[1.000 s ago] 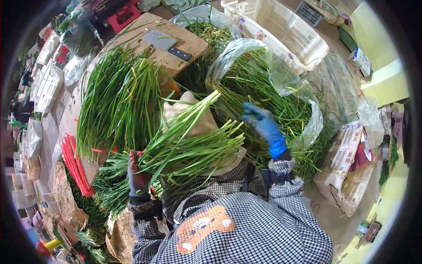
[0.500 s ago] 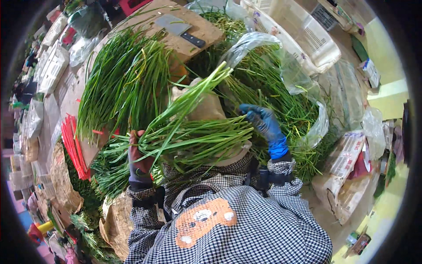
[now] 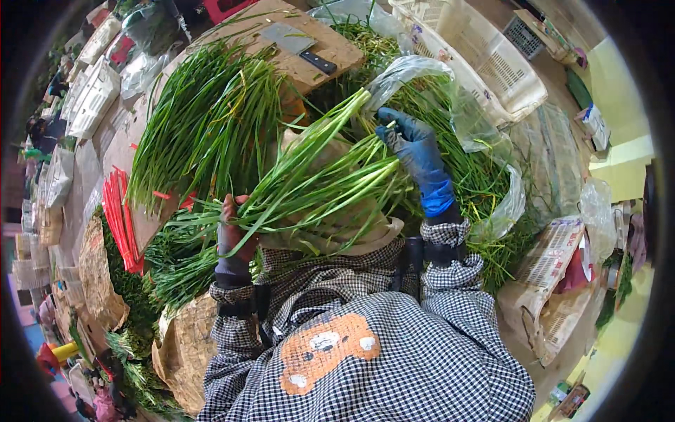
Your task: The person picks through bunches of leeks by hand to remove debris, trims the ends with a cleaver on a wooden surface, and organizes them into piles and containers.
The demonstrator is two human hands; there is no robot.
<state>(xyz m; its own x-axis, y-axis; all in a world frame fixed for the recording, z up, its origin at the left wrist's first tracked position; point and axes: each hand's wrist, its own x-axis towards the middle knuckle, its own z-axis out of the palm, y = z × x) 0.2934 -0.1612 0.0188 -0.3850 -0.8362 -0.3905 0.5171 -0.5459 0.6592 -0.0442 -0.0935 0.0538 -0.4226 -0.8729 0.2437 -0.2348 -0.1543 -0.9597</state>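
Observation:
A bunch of long green chives (image 3: pixel 316 179) lies across my lap, its pale stem ends pointing up and to the right. Around the leafy end at the left, my left hand (image 3: pixel 235 228) is closed, in a dark glove. At the stem ends, my right hand (image 3: pixel 415 144), in a blue glove, has its fingers curled in a pinch on a few chive stems. One thicker part of the bunch sticks up past the fingers, apart from them. Beyond my left hand, a big pile of chives (image 3: pixel 211 126) hangs over the edge of the board.
A cleaver (image 3: pixel 299 43) lies on the wooden board (image 3: pixel 271 14) ahead. Red ties (image 3: pixel 121 218) hang at the left. On the right, clear plastic (image 3: pixel 471 130) surrounds loose chives (image 3: pixel 464 176), with a white crate (image 3: pixel 485 63) behind and brown paper (image 3: pixel 186 344) at lower left.
My right hand has moved up and slightly left, its fingers now at the stem ends. The stems have swung upward with it. My left hand has shifted slightly right.

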